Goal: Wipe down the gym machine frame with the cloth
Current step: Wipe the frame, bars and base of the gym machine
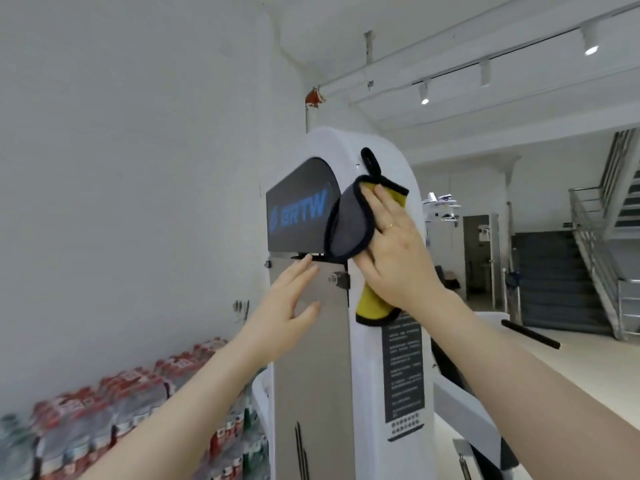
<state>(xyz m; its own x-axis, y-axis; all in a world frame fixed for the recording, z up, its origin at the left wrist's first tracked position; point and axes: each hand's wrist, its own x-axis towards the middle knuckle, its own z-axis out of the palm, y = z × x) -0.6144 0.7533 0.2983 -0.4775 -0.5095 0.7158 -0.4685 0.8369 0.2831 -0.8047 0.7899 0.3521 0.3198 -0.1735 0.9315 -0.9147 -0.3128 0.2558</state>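
The gym machine frame is a tall white tower with a rounded top, a dark branded panel on its left face and a grey metal plate below. My right hand presses a yellow and grey cloth with black edging flat against the tower's corner, fingers straight, beside the dark panel. The cloth's black loop sticks up above my fingers, and a yellow end hangs below my wrist. My left hand rests with straight fingers on the grey metal plate just under the panel.
Packs of bottled water line the white wall at lower left. A black instruction label runs down the tower's right face. A black bar juts out to the right. A metal staircase stands at far right.
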